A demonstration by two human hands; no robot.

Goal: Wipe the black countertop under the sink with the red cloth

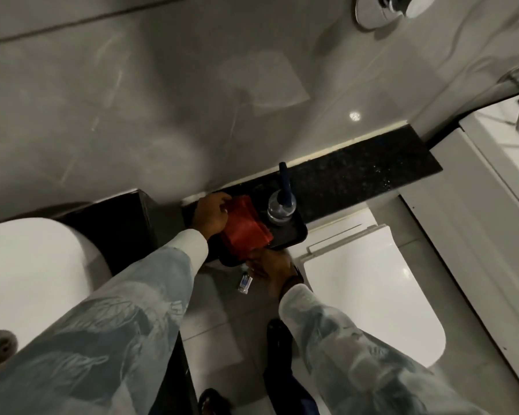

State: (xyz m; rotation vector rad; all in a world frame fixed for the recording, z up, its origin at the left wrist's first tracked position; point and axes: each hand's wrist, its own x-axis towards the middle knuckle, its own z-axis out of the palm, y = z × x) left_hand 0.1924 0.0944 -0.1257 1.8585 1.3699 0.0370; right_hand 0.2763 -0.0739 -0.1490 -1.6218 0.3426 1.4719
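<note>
Red cloth [246, 227] gripped by left hand [210, 215] on black tray [294, 235]; right hand [270, 265] fingers pinch its near edge.

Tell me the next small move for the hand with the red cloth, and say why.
Probably lift the red cloth off the black tray and carry it right, onto the bare black countertop. The left hand presses the cloth on the tray, beside the clear bottle, while the right hand grips the tray's near edge. The speckled countertop itself looks untouched.

black countertop [357, 178] | black tray [294, 235] resting on left end
</note>
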